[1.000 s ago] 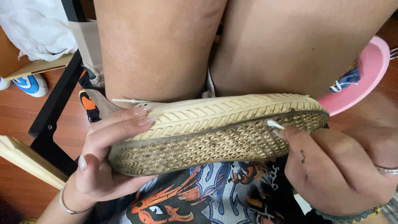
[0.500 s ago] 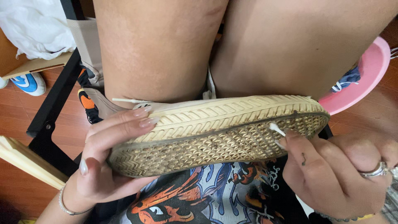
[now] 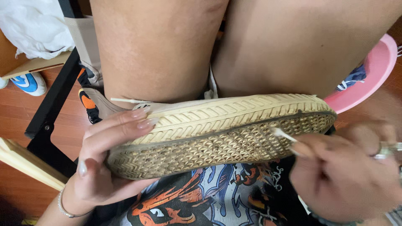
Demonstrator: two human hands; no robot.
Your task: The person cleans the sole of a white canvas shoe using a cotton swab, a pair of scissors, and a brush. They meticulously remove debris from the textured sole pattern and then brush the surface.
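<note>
Head view, first speaker: What lies in the middle?

Second speaker: A shoe [image 3: 222,134] lies sideways across the person's lap, sole facing up at the camera. The sole is pale yellow rubber with a dirty waffle tread. Its heel is on the left, its toe on the right.

First speaker: What is the left hand doing?

Second speaker: The left hand [image 3: 100,167] has its grip wrapped around the heel end. Long pale nails rest on the ribbed side of the sole, and the thumb sits under the edge. A thin bracelet [image 3: 63,205] circles that wrist.

First speaker: And the right hand?

Second speaker: The right hand [image 3: 347,175] is blurred, at the lower right near the toe. Its grip is pinched on a swab [image 3: 282,134] with a white tip. The tip touches the tread near the toe end. A ring [image 3: 387,148] shows on one finger.

First speaker: What surrounds them?

Second speaker: Bare thighs fill the top of the frame. A dark shirt [image 3: 209,201] with an orange and blue cartoon print shows below the shoe. A pink stool [image 3: 377,71] sits at the right edge. On the red wood floor [image 3: 16,113] at the left lies a blue and white sneaker [image 3: 27,81], beside a black frame [image 3: 52,109].
</note>
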